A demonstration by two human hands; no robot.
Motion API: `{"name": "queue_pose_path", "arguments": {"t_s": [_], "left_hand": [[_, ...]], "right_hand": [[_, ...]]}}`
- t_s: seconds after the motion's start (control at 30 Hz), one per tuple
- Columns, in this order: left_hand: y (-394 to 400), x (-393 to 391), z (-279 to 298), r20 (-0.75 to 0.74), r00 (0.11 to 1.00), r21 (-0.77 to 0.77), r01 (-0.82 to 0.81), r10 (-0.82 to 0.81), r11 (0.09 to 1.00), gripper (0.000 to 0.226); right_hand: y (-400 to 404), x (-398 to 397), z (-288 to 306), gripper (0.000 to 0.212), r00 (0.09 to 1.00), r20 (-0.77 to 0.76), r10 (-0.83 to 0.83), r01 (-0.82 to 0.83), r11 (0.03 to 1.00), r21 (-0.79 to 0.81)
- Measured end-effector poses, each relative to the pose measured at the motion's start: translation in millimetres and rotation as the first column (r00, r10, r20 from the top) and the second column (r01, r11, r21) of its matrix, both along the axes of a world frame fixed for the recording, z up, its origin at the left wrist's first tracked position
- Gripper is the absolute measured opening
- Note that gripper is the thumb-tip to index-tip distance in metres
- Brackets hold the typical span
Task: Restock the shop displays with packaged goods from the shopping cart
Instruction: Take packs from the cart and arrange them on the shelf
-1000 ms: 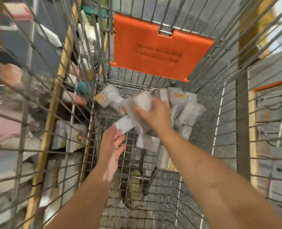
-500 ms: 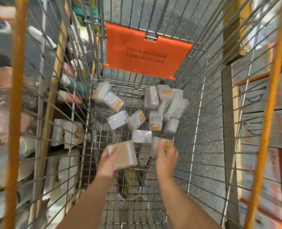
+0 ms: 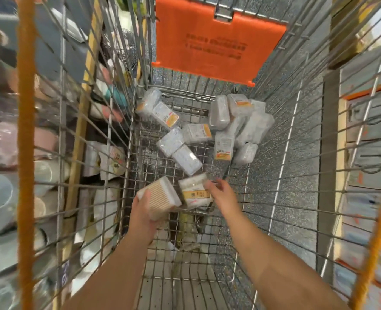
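Observation:
Both my arms reach down into a wire shopping cart. My left hand grips a clear box of cotton swabs, its stick ends facing up. My right hand holds a second box with a yellow label just beside the first, fingers curled over its right edge. Several more clear swab boxes lie scattered on the cart floor further ahead, some with orange-yellow labels.
An orange plastic flap hangs on the cart's far wall. Shop shelves with packaged goods stand close on the left, boxed goods on shelves on the right. Orange-wrapped cart bars rise on both sides. Speckled floor shows below.
My left hand took hold of a swab box and keeps it. My right hand dropped to the near cart floor, took a labelled box and lifted it beside the first.

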State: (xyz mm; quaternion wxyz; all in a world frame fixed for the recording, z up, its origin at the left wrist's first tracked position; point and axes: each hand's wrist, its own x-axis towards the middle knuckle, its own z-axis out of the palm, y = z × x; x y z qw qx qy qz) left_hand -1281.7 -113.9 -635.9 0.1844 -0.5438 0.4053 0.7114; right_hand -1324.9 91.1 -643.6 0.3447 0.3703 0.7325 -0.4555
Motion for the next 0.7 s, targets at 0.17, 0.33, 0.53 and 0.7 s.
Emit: {"name": "queue_pose_path", "arguments": {"t_s": [0.17, 0.33, 0.53, 0.7], "left_hand": [[2, 5, -12, 0.073, 0.997, 0.035, 0.004, -0.006, 0.999, 0.041], [7, 12, -16, 0.123, 0.992, 0.072, 0.032, -0.041, 0.997, 0.037], [17, 4, 11, 0.043, 0.986, 0.074, 0.155, -0.158, 0.985, 0.039], [-3, -9, 82, -0.217, 0.89, -0.088, 0.392, -0.402, 0.916, 0.054]], "right_hand": [[-14, -6, -14, 0.053, 0.996, 0.068, 0.061, -0.052, 0.99, -0.129], [-7, -5, -23, 0.068, 0.973, 0.214, 0.09, -0.046, 0.978, -0.203], [5, -1, -5, 0.049, 0.957, 0.253, -0.142, 0.223, 0.919, -0.325], [-9, -14, 58, 0.029, 0.975, 0.137, -0.174, 0.214, 0.901, -0.377]]}}
